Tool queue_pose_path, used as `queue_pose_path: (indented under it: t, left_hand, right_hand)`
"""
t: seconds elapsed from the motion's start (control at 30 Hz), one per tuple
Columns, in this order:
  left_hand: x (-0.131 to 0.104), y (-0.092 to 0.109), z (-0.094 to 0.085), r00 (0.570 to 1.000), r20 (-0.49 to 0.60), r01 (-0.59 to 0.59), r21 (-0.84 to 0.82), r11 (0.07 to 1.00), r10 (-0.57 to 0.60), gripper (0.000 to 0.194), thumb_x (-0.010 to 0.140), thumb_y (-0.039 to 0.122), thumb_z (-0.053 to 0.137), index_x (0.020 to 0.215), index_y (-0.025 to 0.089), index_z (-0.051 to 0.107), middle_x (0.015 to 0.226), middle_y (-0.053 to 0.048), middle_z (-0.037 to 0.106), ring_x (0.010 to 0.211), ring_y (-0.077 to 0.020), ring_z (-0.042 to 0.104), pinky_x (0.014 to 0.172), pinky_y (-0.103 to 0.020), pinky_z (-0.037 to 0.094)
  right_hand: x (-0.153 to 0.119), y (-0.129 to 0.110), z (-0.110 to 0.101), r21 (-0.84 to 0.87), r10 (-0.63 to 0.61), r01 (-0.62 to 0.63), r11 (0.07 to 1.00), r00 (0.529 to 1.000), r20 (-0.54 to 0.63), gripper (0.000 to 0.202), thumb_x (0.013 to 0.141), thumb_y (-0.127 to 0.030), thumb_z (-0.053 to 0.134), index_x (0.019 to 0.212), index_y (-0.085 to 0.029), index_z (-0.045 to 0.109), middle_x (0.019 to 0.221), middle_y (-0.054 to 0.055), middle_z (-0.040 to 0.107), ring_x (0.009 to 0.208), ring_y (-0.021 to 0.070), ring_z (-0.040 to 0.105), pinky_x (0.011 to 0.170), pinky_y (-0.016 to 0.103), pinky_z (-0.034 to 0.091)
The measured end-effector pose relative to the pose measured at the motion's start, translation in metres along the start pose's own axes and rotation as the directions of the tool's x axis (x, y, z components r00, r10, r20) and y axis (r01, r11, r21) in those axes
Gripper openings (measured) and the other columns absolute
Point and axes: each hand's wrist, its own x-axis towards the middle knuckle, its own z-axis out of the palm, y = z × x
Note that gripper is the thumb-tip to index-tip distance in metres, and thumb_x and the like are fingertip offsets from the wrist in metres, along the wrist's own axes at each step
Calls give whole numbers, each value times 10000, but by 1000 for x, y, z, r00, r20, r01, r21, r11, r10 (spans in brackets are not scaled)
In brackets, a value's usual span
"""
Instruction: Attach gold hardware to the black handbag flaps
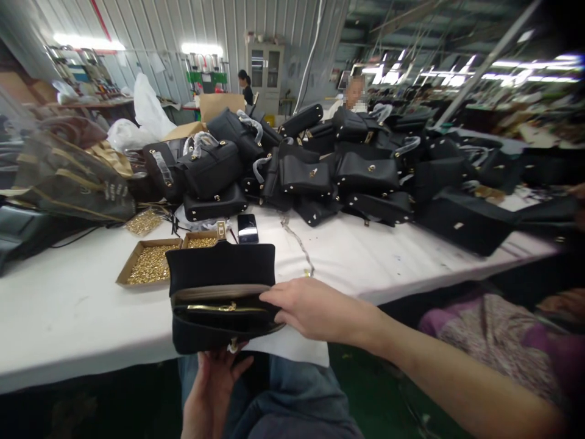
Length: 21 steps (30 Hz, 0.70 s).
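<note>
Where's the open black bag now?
Left of centre in the head view, the open black bag is at the near table edge, left hand beneath, right hand at its right end.

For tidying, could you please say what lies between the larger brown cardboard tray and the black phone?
Head view: a smaller brown cardboard tray of golden pieces, the golden plate on the held black bag's flap, and a thin dark object.

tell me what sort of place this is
Probably a handbag factory or workshop: many similar black bags are heaped on a long table, small gold parts lie in shallow boxes, and strip lights run in rows beyond.
</note>
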Motion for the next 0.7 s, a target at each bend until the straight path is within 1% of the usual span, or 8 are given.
queue_pose_path:
  t: [0.07, 0.13, 0.27, 0.37, 0.47, 0.53, 0.6, 0.7]
  left_hand:
    - [2, -1, -2, 1000, 9, -15, 20, 1000, 15, 510, 1000, 666, 678, 1424, 388, 725, 1495, -88, 716, 1395, -440, 661, 1027, -630, 664]
    - [2, -3, -5, 1000, 11, -18, 18, 1000, 18, 481, 1001, 653, 687, 1402, 392, 736, 1493, -84, 721, 1397, -437, 665, 1032, -633, 662]
    - [-1, -5, -5, 1000, -7, -19, 54, 998, 19, 492, 978, 671, 710, 1358, 365, 768, 1457, -96, 741, 1344, -442, 702, 986, -605, 682]
    - [-3, 1, -1, 997, -33, -63, 132, 989, 68, 523, 912, 675, 789, 1327, 356, 786, 1450, -86, 743, 1280, -440, 731, 919, -559, 699]
    - [-3, 21, 10, 988, 8, -149, 294, 944, 154, 562, 869, 643, 852, 1322, 315, 797, 1433, -112, 751, 1286, -438, 723, 917, -527, 692]
    - [-3, 36, 25, 968, 112, -252, 413, 875, 226, 672, 884, 665, 828, 1448, 309, 739, 1563, -132, 680, 1449, -460, 621, 1017, -539, 664]
    - [-3, 46, 45, 929, 253, -361, 465, 808, 270, 876, 885, 707, 805, 1639, 327, 568, 1737, -123, 520, 1620, -475, 438, 1189, -582, 574]
    - [2, 46, 89, 908, 372, -379, 532, 757, 193, 1016, 910, 655, 817, 1757, 342, 351, 1836, -78, 367, 1707, -428, 302, 1369, -550, 392]
  right_hand:
    - [8, -9, -6, -122, 49, -40, 992, 996, 70, 161, 986, -275, 816, 1108, -170, 814, 978, 109, 828, 866, 293, 787, 687, 336, 479]
    - [17, -17, -8, -219, 74, -49, 974, 991, 108, 173, 969, -316, 834, 987, -144, 825, 868, 129, 812, 760, 291, 772, 615, 336, 415]
    - [34, -22, -4, -360, -83, 138, 923, 983, 162, 94, 929, -104, 730, 864, -129, 793, 854, 146, 807, 737, 273, 764, 604, 334, 374]
    - [34, -14, -7, -370, -160, 204, 906, 976, 146, 71, 936, -152, 711, 924, -117, 771, 862, 147, 802, 733, 279, 752, 600, 341, 357]
    - [15, -8, -19, -223, -105, 104, 969, 994, 5, 107, 977, -218, 712, 1016, -135, 767, 867, 114, 797, 756, 247, 740, 640, 323, 388]
    - [-7, -13, -26, -35, -43, 39, 999, 991, -125, 87, 972, -172, 698, 1031, -168, 762, 860, 62, 784, 757, 200, 719, 667, 297, 408]
    - [-31, -28, -28, 144, 50, -14, 990, 967, -248, 100, 971, -125, 648, 961, -184, 729, 784, 13, 729, 678, 153, 659, 637, 274, 405]
    - [-60, -55, -16, 279, 180, -71, 958, 905, -386, 187, 985, -139, 595, 814, -202, 636, 664, -20, 638, 564, 126, 584, 547, 256, 381]
